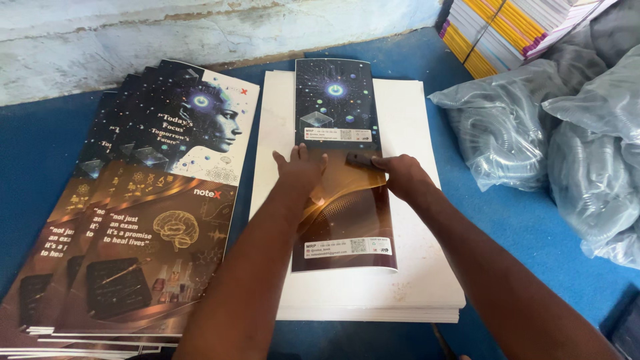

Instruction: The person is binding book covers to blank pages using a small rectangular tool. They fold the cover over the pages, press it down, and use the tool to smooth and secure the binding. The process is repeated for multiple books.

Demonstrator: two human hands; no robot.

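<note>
fingers flat, tool on the crease

fingers (288, 159) of my left hand (300, 175) lie spread and pressed flat on the cover (341, 200), grasping nothing; i judge they pin the sheet so it cannot slide. right hand (403, 179) is curled around a small dark block (361, 160), its edge touching the cover just beside my left fingertips, probably to press a fold line. cover lies lengthwise down the middle of a white paper stack (420, 267) on the blue table (40, 147), which gives a flat, firm backing. fanned pile of printed covers (167, 220) sits left, near. plastic bags (533, 133) sit right, well apart; bound books (493, 33) behind.
</note>
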